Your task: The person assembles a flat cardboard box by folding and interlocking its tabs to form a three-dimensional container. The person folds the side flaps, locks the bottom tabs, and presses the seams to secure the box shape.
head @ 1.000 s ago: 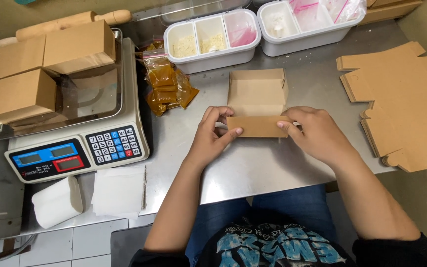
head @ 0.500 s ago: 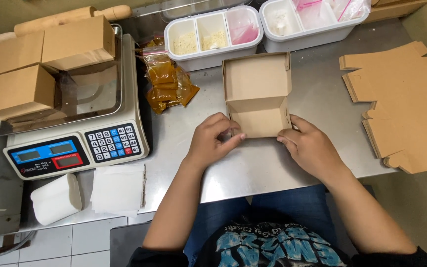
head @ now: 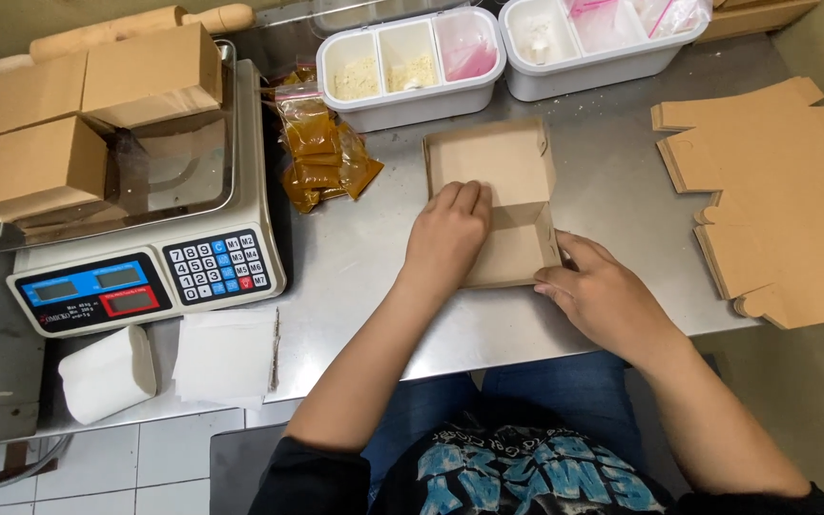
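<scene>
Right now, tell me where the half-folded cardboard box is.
In the head view, the half-folded cardboard box lies mid-table between the left hand and right hand, just below the white divided containers.

Brown cardboard box [head: 498,191], white tubs [head: 412,67], steel table [head: 374,267].

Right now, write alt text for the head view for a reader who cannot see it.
A person's left hand presses inside a half-folded brown cardboard box on a steel table while the right hand holds its near right corner. A digital scale bearing folded boxes sits left, flat box blanks right, white divided containers behind.
</scene>
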